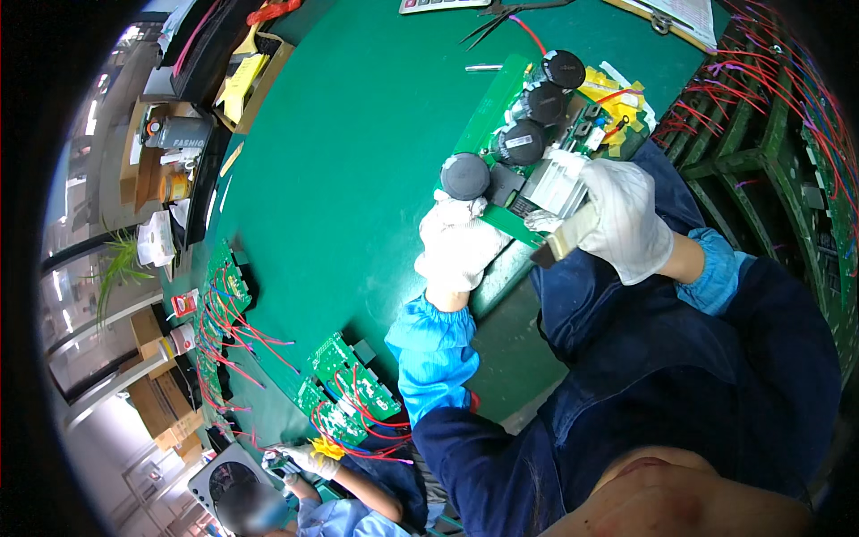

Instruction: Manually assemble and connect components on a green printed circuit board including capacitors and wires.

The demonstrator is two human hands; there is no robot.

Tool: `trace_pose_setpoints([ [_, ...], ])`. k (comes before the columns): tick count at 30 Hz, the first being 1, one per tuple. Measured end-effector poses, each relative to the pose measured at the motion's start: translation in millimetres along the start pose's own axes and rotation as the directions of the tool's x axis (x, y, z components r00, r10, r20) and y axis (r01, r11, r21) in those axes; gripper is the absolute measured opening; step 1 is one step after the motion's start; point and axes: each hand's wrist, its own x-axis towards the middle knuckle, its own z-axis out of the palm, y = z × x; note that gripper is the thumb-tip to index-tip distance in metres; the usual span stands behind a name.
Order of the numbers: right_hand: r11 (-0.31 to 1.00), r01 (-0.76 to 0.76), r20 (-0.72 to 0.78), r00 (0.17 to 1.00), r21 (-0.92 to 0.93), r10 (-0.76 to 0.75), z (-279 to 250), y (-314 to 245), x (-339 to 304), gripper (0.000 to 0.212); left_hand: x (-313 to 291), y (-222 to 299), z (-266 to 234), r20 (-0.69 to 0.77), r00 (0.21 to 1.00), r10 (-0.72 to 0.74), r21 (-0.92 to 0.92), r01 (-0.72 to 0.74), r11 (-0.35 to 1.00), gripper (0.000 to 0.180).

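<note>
The right hand (626, 219), in a white knit cotton glove, has its grip pressed around the flat handle of a small brush (555, 240), whose pale bristles touch the near edge of the circuit board (501, 107). The left hand (456, 246), gloved the same way under a blue elastic sleeve cover, has its grip pinching the board's near corner, fingers curled under the edge.

The board is a long green rectangle, glossy, lying at the edge of the green-covered bench (358, 161) and overhanging it toward the person. Along the board stand four round black capacitors (519, 141) in a row, matte cylinders with flat tops. Just beside them on the board sits a ribbed silvery heat sink (557, 182), and past that, yellow parts with thin red wires (617, 103).

Well away from the board, along the bench's far left rim, lie smaller green boards (344, 385) trailing red wires, where another person's gloved hand (304, 458) works.
</note>
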Motion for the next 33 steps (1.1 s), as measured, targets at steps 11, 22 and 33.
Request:
trace_pose_setpoints([
  [11, 0.988, 0.034, 0.2, 0.978, 0.152, -0.064, 11.5, -23.9, -13.9, 0.066, 38.8, 20.9, -0.2, 0.414, 0.691, -0.592, -0.885, 0.458, -0.085, 0.025],
  [22, 0.99, 0.027, 0.224, 0.973, 0.139, -0.058, 11.0, -26.0, -11.7, 0.04, 35.6, 6.4, 8.3, 0.545, 0.619, -0.566, -0.831, 0.487, -0.268, 0.024],
  [33, 0.976, -0.065, 0.336, 0.942, 0.207, -0.008, 10.4, -15.5, -20.6, 0.035, 33.9, -2.3, 13.7, 0.608, 0.589, -0.532, -0.794, 0.471, -0.384, 0.022],
])
